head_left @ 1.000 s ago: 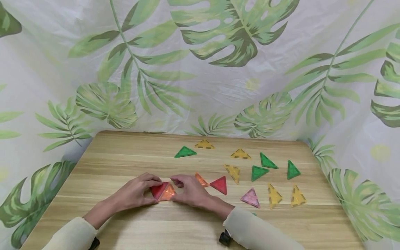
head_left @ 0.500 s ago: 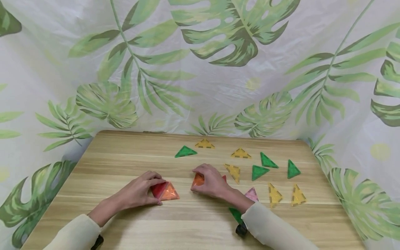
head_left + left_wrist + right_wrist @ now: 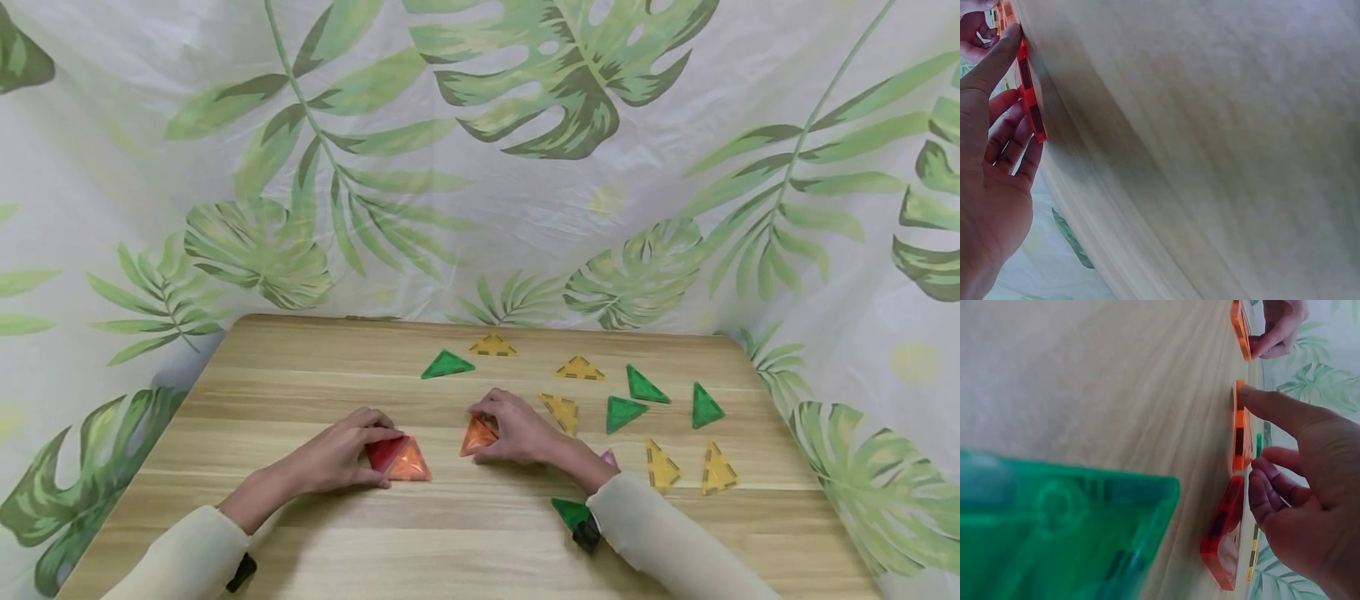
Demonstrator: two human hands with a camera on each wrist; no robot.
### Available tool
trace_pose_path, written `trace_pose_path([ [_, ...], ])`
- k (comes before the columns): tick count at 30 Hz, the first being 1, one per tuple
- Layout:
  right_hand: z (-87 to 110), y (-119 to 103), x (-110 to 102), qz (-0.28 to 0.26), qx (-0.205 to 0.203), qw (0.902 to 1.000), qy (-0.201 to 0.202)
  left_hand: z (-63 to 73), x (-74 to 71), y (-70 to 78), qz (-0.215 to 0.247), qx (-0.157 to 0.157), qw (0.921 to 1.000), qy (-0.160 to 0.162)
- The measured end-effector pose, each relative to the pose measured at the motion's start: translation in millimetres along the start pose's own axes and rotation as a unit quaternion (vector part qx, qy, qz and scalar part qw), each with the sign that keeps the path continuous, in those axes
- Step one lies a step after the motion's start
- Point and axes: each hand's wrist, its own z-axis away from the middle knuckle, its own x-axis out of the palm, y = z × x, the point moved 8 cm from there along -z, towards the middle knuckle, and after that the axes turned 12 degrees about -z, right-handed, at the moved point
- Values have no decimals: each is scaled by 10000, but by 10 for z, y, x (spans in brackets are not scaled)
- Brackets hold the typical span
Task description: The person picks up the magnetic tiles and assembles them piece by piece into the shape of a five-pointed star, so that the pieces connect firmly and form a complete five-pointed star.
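My left hand [image 3: 348,452] holds a red triangular magnetic tile [image 3: 384,452] flat on the table, thumb at its near edge and fingers at the far side. Against that tile's right side lies an orange triangular tile [image 3: 410,465]. Further right, my right hand [image 3: 521,433] pinches a second orange triangular tile [image 3: 475,437], its thumb on the near edge in the right wrist view. A second red tile [image 3: 1222,534] lies right by that orange one there; in the head view the hand hides it. Under the right wrist shows a green triangular tile [image 3: 568,510].
Several yellow triangles, one of them a yellow tile [image 3: 719,468], lie at the back and right. Among them are several green triangles, such as a green tile [image 3: 707,407]. A pink tile [image 3: 609,457] peeks out behind the right forearm. A leaf-patterned cloth [image 3: 480,208] hangs behind the wooden table [image 3: 300,358].
My right hand has left the orange tile beside my left hand, moved right and taken hold of the second orange tile. My left hand stays on the red tile.
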Motion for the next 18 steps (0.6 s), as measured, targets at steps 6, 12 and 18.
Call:
trace_pose_path([
  [6,-45,68,16,-142,45,9994,-315,-13,1,-30,160,-35,9998,-121],
  [12,-79,109,-5,-254,71,9989,-386,-25,-22,-42,194,87,9997,-108],
  [18,-100,122,-12,-300,-8,9990,-341,-43,-23,-57,208,156,9996,-125],
])
